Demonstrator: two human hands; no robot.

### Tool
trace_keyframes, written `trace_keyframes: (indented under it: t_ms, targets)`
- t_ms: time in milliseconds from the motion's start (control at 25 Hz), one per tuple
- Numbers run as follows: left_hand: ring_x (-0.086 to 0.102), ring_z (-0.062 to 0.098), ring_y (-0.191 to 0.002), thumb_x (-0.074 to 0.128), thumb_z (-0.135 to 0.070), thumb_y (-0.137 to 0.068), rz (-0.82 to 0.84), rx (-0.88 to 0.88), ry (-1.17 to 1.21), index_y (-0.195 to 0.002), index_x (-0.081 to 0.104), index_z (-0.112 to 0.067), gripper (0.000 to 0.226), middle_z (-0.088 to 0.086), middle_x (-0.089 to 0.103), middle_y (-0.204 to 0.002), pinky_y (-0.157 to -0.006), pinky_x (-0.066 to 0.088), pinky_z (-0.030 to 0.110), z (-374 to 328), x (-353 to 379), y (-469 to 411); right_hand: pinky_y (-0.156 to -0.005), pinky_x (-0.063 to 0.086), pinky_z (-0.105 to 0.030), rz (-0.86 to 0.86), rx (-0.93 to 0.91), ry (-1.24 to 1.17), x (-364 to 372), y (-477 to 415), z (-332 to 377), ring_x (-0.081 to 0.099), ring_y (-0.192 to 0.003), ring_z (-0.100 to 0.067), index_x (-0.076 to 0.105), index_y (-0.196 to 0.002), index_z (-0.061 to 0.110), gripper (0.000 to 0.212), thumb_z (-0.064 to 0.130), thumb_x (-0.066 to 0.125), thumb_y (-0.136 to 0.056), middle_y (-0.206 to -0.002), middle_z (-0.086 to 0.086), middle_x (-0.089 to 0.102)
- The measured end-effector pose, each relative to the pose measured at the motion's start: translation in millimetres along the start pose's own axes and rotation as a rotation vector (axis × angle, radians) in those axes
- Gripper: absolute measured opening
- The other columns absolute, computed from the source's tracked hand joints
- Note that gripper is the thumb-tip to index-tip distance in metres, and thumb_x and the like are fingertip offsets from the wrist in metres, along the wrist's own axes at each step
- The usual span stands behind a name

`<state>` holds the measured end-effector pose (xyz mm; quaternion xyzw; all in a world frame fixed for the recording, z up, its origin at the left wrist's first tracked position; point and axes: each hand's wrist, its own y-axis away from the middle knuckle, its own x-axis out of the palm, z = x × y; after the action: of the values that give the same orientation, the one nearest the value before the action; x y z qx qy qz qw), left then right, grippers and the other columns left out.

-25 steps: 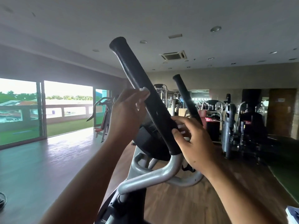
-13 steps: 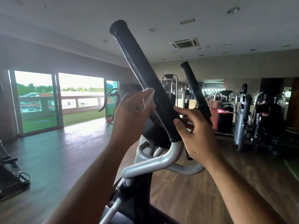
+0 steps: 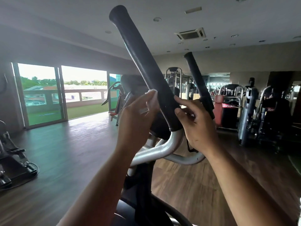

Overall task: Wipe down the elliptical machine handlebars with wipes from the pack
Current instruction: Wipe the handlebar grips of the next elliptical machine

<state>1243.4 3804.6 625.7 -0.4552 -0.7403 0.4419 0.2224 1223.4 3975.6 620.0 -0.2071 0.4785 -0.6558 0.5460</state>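
A long black foam handlebar grip (image 3: 143,62) rises diagonally from a silver tube (image 3: 164,149) of the elliptical, close in front of me. My left hand (image 3: 136,121) presses a white wipe (image 3: 152,95) against the left side of the grip's lower part. On the right side my right hand (image 3: 197,124) touches the same lower part with fingertips and thumb; whether wipe lies under those fingers is hidden. The second black handlebar grip (image 3: 197,82) stands further back to the right. The wipe pack is not clearly in view.
Weight machines (image 3: 254,111) crowd the back right of the gym. A dark machine base (image 3: 13,163) sits on the wood floor at the left edge. Glass doors (image 3: 44,95) line the left wall. The elliptical's dark body (image 3: 140,193) is below my arms.
Both hands stay on the lower part of the near grip, the left one shifting slightly with the wipe. My head has turned, so the handlebar sits higher and more left floor shows.
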Motion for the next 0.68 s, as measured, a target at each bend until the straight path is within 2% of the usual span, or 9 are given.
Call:
trace_keyframes:
  t_ms: [80, 160, 240, 360, 440, 520, 600, 680]
  targets:
    - [0.066, -0.001, -0.099, 0.071, -0.016, -0.094, 0.029, 0.042, -0.011, -0.123, 0.072, -0.029, 0.032, -0.010, 0.066, -0.112, -0.085, 0.057, 0.024, 2, 7, 0, -0.083, 0.041, -0.002, 0.004, 0.008, -0.033, 0, 1, 2, 0.057, -0.100, 0.016, 0.063, -0.130, 0.022, 0.032, 0.014, 0.060, -0.099, -0.113, 0.019, 0.057]
    - [0.066, 0.005, -0.103, 0.072, -0.007, -0.091, 0.051, 0.114, -0.049, -0.125, 0.071, -0.026, 0.038, -0.008, 0.066, -0.116, -0.087, 0.059, 0.036, 5, 18, 20, -0.085, 0.040, -0.001, 0.005, 0.025, -0.046, -1, 1, 3, 0.057, -0.106, 0.013, 0.063, -0.130, 0.024, 0.033, 0.012, 0.057, -0.100, -0.117, 0.016, 0.060]
    - [0.066, 0.005, -0.103, 0.072, -0.005, -0.091, 0.083, 0.144, -0.041, -0.126, 0.071, -0.025, 0.040, -0.008, 0.065, -0.116, -0.086, 0.059, 0.037, 11, 25, 43, -0.088, 0.038, -0.001, 0.013, 0.047, -0.026, -4, 1, 2, 0.056, -0.110, 0.012, 0.065, -0.129, 0.026, 0.034, 0.010, 0.055, -0.101, -0.115, 0.022, 0.060]
    - [0.067, 0.007, -0.105, 0.073, -0.009, -0.092, 0.157, 0.124, -0.021, -0.125, 0.072, -0.025, 0.037, -0.009, 0.065, -0.115, -0.087, 0.058, 0.035, 15, 22, 60, -0.084, 0.039, -0.004, -0.018, 0.067, 0.001, -8, 7, -2, 0.058, -0.097, 0.012, 0.070, -0.123, 0.024, 0.031, 0.010, 0.056, -0.099, -0.097, 0.026, 0.062]
    - [0.068, 0.006, -0.102, 0.074, -0.009, -0.090, 0.179, 0.081, 0.000, -0.119, 0.074, -0.030, 0.035, -0.011, 0.067, -0.112, -0.086, 0.057, 0.026, 10, 16, 59, -0.079, 0.041, -0.004, -0.063, 0.061, -0.005, -11, 13, -2, 0.062, -0.093, 0.010, 0.073, -0.115, 0.020, 0.026, 0.008, 0.058, -0.097, -0.098, 0.021, 0.067]
    - [0.068, 0.001, -0.095, 0.074, -0.013, -0.090, 0.188, -0.009, 0.063, -0.110, 0.072, -0.041, 0.035, -0.015, 0.070, -0.105, -0.080, 0.055, 0.017, -3, 7, 50, -0.077, 0.044, -0.004, -0.102, 0.045, -0.035, -14, 19, 1, 0.065, -0.092, 0.007, 0.074, -0.109, 0.016, 0.021, 0.006, 0.061, -0.096, -0.101, 0.010, 0.072]
    - [0.070, 0.000, -0.087, 0.076, -0.014, -0.088, 0.176, -0.090, 0.168, -0.098, 0.068, -0.043, 0.031, -0.017, 0.072, -0.095, -0.075, 0.055, 0.019, -17, 1, 37, -0.077, 0.048, -0.009, -0.111, 0.025, -0.125, -18, 23, 8, 0.068, -0.090, 0.002, 0.073, -0.105, 0.017, 0.018, 0.006, 0.064, -0.094, -0.099, 0.006, 0.073]
    - [0.072, 0.011, -0.086, 0.080, -0.010, -0.084, 0.166, -0.152, 0.276, -0.093, 0.063, -0.030, 0.028, -0.009, 0.073, -0.090, -0.078, 0.057, 0.028, -25, -2, 25, -0.081, 0.052, -0.016, -0.066, 0.000, -0.238, -21, 24, 18, 0.070, -0.092, -0.004, 0.071, -0.104, 0.026, 0.023, 0.007, 0.068, -0.093, -0.099, 0.008, 0.073]
